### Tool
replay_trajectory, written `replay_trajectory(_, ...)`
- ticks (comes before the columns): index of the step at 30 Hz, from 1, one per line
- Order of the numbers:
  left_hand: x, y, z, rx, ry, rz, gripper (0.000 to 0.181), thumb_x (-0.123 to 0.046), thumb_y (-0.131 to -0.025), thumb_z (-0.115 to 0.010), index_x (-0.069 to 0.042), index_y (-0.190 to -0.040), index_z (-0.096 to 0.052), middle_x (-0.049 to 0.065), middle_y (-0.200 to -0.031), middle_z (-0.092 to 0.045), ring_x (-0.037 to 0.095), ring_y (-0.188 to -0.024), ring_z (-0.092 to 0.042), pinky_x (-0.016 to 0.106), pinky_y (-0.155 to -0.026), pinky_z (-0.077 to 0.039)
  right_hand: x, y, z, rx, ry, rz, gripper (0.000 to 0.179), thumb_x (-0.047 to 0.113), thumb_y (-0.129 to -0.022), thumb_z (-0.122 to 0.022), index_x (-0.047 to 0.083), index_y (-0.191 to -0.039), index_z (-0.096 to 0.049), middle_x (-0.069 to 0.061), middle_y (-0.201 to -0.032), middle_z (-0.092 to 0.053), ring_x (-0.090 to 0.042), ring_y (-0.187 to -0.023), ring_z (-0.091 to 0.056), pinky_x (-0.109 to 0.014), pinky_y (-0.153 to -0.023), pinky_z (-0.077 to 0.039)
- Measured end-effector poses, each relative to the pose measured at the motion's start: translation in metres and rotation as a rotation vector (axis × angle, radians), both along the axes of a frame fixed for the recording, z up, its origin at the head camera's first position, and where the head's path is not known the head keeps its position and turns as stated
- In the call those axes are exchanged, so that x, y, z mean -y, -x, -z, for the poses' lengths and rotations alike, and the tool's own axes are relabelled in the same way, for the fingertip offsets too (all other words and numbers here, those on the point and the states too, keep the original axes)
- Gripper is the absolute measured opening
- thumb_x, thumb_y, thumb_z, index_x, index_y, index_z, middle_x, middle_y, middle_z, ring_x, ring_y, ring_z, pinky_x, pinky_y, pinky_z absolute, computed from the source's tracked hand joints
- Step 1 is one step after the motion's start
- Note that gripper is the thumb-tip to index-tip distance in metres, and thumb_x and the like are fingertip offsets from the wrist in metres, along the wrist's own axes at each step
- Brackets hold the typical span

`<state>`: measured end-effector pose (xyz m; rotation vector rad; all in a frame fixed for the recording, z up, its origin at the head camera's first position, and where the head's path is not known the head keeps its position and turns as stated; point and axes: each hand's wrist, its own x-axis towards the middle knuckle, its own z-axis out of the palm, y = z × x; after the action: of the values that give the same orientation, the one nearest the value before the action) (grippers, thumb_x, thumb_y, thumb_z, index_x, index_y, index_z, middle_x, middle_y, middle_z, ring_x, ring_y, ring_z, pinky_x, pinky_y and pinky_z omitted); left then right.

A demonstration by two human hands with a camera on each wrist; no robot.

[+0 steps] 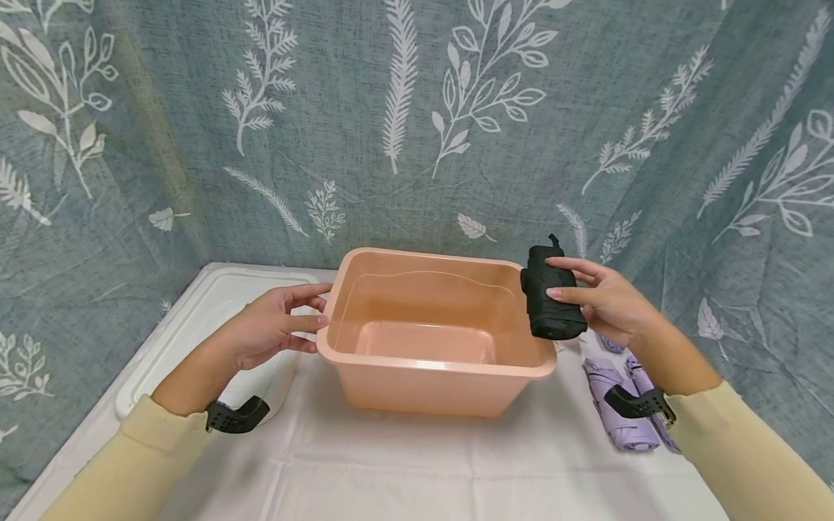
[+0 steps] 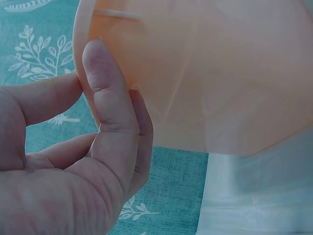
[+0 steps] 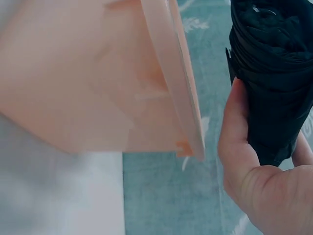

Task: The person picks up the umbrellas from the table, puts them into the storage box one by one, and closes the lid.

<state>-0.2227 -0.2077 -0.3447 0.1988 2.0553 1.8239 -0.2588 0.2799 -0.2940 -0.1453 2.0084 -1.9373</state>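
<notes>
Nearest, on the bench (image 1: pixel 378 467), purple rolls (image 1: pixel 622 412) lie beneath my right wrist. Beyond, my left hand (image 1: pixel 270 329) rests with loosely spread fingers against the left rim of the peach tub (image 1: pixel 430 364). My right hand (image 1: pixel 615 304) grips the black bundle (image 1: pixel 552 323) between thumb and fingers, raised beside the right rim. Step in hand, as judged: loading the tub. Next move appears to require shifting the bundle inward, clear of the rim, before loosening my fingers. Furthest: a patterned curtain (image 1: pixel 352 108).
</notes>
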Motion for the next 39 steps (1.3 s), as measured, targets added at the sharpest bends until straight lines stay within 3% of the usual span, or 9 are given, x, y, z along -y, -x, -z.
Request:
replay_trajectory(3, 0.000, 0.000, 0.000, 0.002, 0.001, -0.001, 0.074, -0.007, -0.099, -0.067, -0.008, -0.162, -0.029, 0.011, -0.127, -0.042, 0.015, -0.081, -0.069, 0.032, -0.073, -0.064, 0.010, 0.002, -0.002, 0.000, -0.019, 0.000, 0.062, 0.004, -0.095, -0.071, 0.021, -0.150, -0.048, -0.014, -0.163, -0.021, -0.015, -0.107, -0.071, -0.031, -0.086, -0.063)
replay_trajectory(11, 0.001, 0.000, 0.002, 0.005, 0.003, -0.005, 0.074, -0.007, -0.099, -0.067, -0.008, -0.162, -0.029, 0.012, -0.127, -0.042, 0.015, -0.083, -0.069, 0.032, -0.074, -0.064, 0.039, 0.009, -0.010, 0.012, -0.111, -0.043, 0.069, 0.008, -0.094, -0.074, 0.017, -0.155, -0.044, -0.014, -0.170, -0.006, -0.022, -0.124, -0.058, -0.034, -0.095, -0.061)
replay_trajectory(18, 0.001, 0.000, 0.003, -0.002, -0.005, 0.004, 0.074, -0.007, -0.098, -0.067, -0.007, -0.162, -0.029, 0.011, -0.127, -0.043, 0.014, -0.083, -0.069, 0.032, -0.075, -0.064, 0.059, 0.016, -0.012, 0.033, -0.082, -0.085, 0.067, 0.003, -0.095, -0.071, 0.014, -0.155, -0.043, -0.016, -0.164, -0.019, -0.020, -0.112, -0.066, -0.033, -0.089, -0.062)
replay_trajectory(28, 0.001, 0.001, 0.002, -0.005, -0.011, 0.006, 0.076, -0.008, -0.098, -0.069, -0.008, -0.162, -0.029, 0.008, -0.123, -0.045, 0.015, -0.084, -0.070, 0.032, -0.074, -0.064, 0.088, 0.029, -0.014, 0.077, -0.126, -0.131, 0.066, 0.000, -0.092, -0.073, 0.013, -0.152, -0.049, -0.016, -0.145, -0.051, -0.023, -0.104, -0.073, -0.040, -0.086, -0.064)
replay_trajectory(39, -0.001, -0.001, 0.001, -0.002, -0.012, 0.000, 0.076, -0.008, -0.098, -0.069, -0.008, -0.163, -0.028, 0.006, -0.121, -0.046, 0.016, -0.083, -0.070, 0.031, -0.074, -0.064, 0.120, 0.044, -0.017, 0.140, -0.167, -0.151, 0.060, 0.002, -0.090, -0.077, 0.018, -0.144, -0.058, -0.014, -0.139, -0.061, -0.026, -0.101, -0.073, -0.038, -0.078, -0.065)
